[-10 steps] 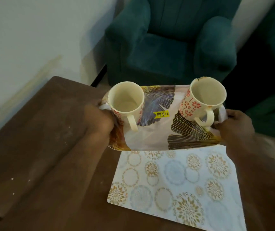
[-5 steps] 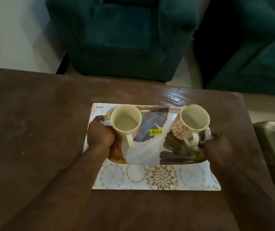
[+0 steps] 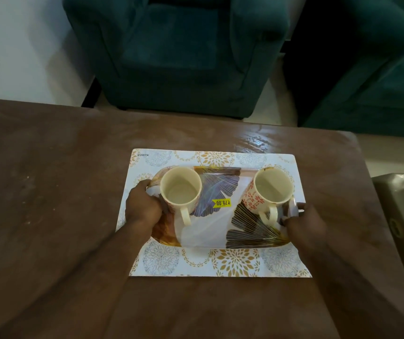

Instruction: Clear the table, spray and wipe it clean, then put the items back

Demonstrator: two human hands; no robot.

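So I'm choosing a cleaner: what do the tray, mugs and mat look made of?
Tray: probably glossy melamine or plastic, going by its printed leaves and sheen. Mugs: likely glazed ceramic, with thick cream walls. Mat: thin, flat printed sheet, perhaps plastic; hard to say.

Leaf-patterned tray (image 3: 210, 231) with two upright cream mugs (image 3: 180, 189) on floral placemat (image 3: 220, 263) atop brown table (image 3: 49, 192)

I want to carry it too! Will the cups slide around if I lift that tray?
Probably, a bit. The tray looks smooth and glossy, so the two mugs could slip if it tilts. They stand tall near opposite ends, so they might tip. They look like ceramic and would likely break; hold both ends, as the left hand and right hand do.
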